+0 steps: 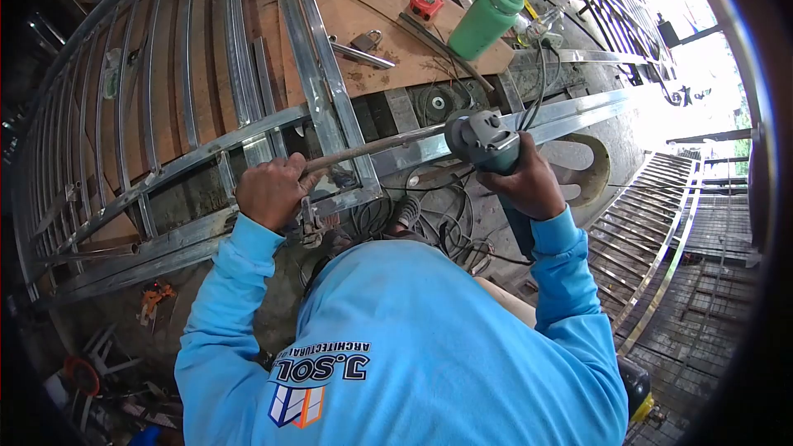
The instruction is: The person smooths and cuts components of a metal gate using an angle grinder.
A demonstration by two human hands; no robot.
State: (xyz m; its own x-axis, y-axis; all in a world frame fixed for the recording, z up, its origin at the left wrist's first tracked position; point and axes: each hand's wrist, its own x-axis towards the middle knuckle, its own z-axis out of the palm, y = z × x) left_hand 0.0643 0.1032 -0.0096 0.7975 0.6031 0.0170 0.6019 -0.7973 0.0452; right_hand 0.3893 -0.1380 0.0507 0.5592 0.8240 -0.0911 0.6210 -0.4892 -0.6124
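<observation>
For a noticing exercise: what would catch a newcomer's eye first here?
A bright blue shirt fills the lower middle. Above it, the right hand grips an angle grinder and the left hand a slim bar. Beyond them, a green bottle sits near a red tape measure.

"J.SOL", "ARCHITECTURAL" on blue shirt (446, 330)

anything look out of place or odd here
The loose cables stand out: they lie in untidy loops beside the person's shoe, where they might trip someone. The green bottle, apparently for drinks, also seems slightly odd so near the grinder in the right hand.
</observation>
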